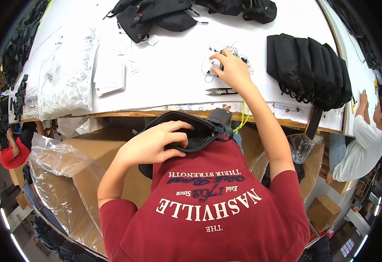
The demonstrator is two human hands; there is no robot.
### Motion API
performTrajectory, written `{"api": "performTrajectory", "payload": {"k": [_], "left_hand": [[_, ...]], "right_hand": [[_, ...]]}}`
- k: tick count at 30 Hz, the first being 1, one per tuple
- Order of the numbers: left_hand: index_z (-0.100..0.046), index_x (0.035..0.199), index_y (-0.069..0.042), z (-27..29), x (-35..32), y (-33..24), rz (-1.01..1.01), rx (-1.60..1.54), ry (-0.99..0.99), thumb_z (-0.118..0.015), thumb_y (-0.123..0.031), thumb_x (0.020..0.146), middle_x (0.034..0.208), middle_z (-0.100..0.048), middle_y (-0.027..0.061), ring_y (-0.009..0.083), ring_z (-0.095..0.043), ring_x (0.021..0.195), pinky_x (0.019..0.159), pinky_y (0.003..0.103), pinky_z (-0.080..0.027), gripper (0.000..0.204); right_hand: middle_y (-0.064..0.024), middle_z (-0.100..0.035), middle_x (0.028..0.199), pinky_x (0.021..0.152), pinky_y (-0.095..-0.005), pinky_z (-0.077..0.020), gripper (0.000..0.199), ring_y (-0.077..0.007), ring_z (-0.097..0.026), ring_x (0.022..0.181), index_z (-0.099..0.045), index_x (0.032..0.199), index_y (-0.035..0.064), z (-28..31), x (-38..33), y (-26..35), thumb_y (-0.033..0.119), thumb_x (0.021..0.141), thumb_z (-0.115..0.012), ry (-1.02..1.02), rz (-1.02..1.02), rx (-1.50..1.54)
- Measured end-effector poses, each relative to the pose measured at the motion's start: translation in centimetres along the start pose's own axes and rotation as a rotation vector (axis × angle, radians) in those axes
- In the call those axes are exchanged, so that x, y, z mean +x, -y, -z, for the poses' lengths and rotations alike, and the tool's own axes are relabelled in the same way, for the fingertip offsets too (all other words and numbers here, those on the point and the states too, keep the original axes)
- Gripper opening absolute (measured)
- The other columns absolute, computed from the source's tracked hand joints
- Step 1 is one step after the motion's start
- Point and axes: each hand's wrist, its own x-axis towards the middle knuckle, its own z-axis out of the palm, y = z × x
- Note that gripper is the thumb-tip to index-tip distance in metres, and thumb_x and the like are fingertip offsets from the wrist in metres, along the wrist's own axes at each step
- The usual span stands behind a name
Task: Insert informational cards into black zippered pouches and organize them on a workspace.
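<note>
A small black bag [199, 139] with an unzipped top rests against my body at the table's front edge. My left hand [158, 142] holds the bag at its opening, with some fingers reaching inside the rim. Over the white table, my right hand [233, 72] touches a tangle of thin black cords [242, 59]. Its thumb and forefinger are apart around part of the pile, and its other fingers are partly hidden. Just below that hand lies a pair of black thread snips [220, 91].
Several black bags [306, 65] stand in a row at the right; more black bags [160, 17] lie at the back. A clear bag of labels [68, 74] and white papers [111, 78] sit left. Plastic-lined cartons [68, 179] stand below. Other people [361, 144] are at both sides.
</note>
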Motion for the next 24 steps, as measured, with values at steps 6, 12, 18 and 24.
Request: {"api": "performTrajectory", "payload": {"k": [6,12,18,24], "left_hand": [[-0.056,0.082,-0.004,-0.2,0.3,0.3,-0.026,-0.011,-0.004,-0.068,-0.017,0.078,0.123,-0.052,0.0136,0.0321,-0.05,0.111,0.092,0.039,-0.042,0.018],[-0.057,0.083,-0.004,0.0,0.4,0.2,-0.016,0.0,-0.03,-0.068,-0.016,0.078,0.121,-0.054,0.0127,0.0316,-0.051,0.109,0.091,0.039,-0.042,0.018],[-0.061,0.084,-0.006,0.7,0.6,0.4,0.103,0.287,-0.35,-0.071,-0.013,0.072,0.126,-0.054,0.0112,0.034,-0.051,0.114,0.096,0.043,-0.041,0.018],[-0.06,0.085,-0.007,0.8,2.5,1.4,0.054,0.549,-0.5,-0.071,-0.013,0.071,0.137,-0.045,0.0124,0.0368,-0.039,0.129,0.106,0.056,-0.028,0.019]], "right_hand": [[-0.0107,-0.057,0.097,0.076,-0.0375,-0.05,0.025,-0.0283,-0.062,0.087,-0.064,0.095,0.0115,-0.8,4.0,-0.8,0.027,0.076,-0.07,0.029,-0.074,-0.026],[-0.0057,-0.057,0.095,0.074,-0.0355,-0.0478,0.019,-0.0236,-0.06,0.085,-0.064,0.087,0.0104,1.2,5.2,0.0,0.026,0.076,-0.07,0.067,-0.053,-0.011],[-0.0023,-0.057,0.079,0.059,-0.0295,-0.0424,0.017,-0.0173,-0.052,0.064,-0.065,0.083,0.0091,6.1,1.4,4.7,0.023,0.075,-0.072,-0.253,0.088,0.393],[-0.0025,-0.057,0.083,0.061,-0.0309,-0.0439,0.017,-0.0184,-0.053,0.066,-0.064,0.083,0.0101,5.4,-4.1,8.9,0.022,0.074,-0.073,-0.112,0.267,0.555]]}}
